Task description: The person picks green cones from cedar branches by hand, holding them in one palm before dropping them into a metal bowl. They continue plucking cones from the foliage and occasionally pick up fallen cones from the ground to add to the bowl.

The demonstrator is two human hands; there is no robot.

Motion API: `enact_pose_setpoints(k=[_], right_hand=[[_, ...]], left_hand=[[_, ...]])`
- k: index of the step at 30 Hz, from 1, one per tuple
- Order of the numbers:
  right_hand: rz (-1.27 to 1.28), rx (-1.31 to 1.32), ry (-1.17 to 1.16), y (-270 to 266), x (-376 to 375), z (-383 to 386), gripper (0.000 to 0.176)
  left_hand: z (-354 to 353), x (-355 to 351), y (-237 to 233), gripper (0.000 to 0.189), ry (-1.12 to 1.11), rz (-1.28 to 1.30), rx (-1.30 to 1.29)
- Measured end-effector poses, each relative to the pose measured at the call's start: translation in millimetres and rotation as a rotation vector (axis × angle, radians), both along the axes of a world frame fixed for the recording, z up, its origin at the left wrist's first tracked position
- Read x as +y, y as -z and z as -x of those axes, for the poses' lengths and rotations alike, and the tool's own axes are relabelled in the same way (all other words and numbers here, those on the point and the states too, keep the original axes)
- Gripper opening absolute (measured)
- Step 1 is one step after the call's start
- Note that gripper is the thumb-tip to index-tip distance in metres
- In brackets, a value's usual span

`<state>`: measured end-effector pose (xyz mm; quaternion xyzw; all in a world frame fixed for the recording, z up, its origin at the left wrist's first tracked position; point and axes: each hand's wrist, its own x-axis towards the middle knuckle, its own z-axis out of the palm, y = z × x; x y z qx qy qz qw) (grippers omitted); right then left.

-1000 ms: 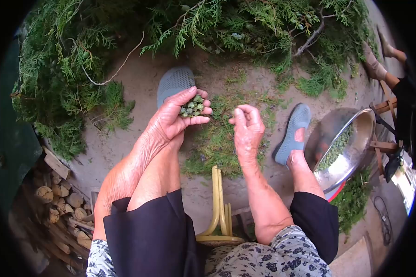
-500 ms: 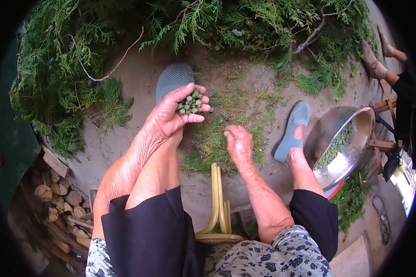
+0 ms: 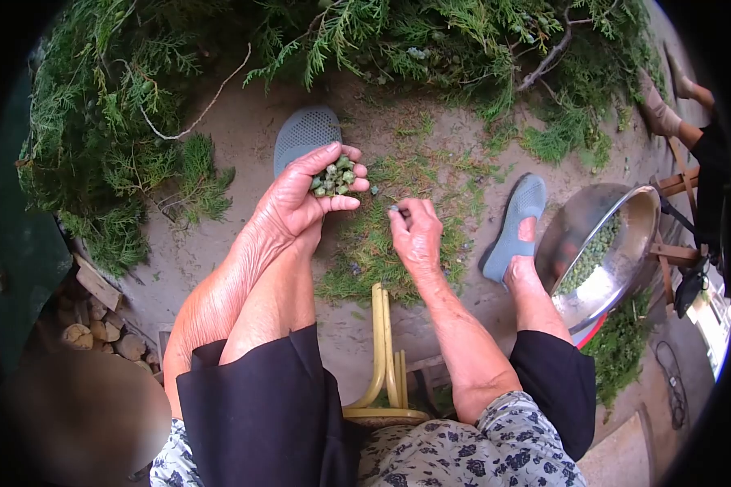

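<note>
My left hand is cupped palm up, with the thumb curved over a small heap of green, knobbly cones. It rests above my left leg, in front of a grey mesh shoe. To its right is my right hand, closed in a pinch on a small blue-green cone at the thumb and fingertips. Below both hands, green clippings lie scattered on the ground. A single loose cone shows just beyond the left fingertips.
Leafy conifer branches are piled across the far side and left. A metal basin at right holds green cones. A yellow chair frame stands between my legs. Firewood lies at left. Another person's feet show far right.
My right hand has moved slightly up and left, and a small cone now shows in its pinch. A blurred brown shape has appeared at lower left. The left hand stays put.
</note>
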<state>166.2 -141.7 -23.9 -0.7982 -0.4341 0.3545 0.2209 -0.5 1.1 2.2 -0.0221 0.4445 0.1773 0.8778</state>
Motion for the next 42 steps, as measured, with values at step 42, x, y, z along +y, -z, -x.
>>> enact_pose_setpoints(k=[42], right_hand=[[0.215, 0.479, -0.388, -46.0, -67.9, 76.5, 0.044]], left_hand=[[26.2, 2.7, 0.0, 0.028, -0.188, -0.003, 0.0]])
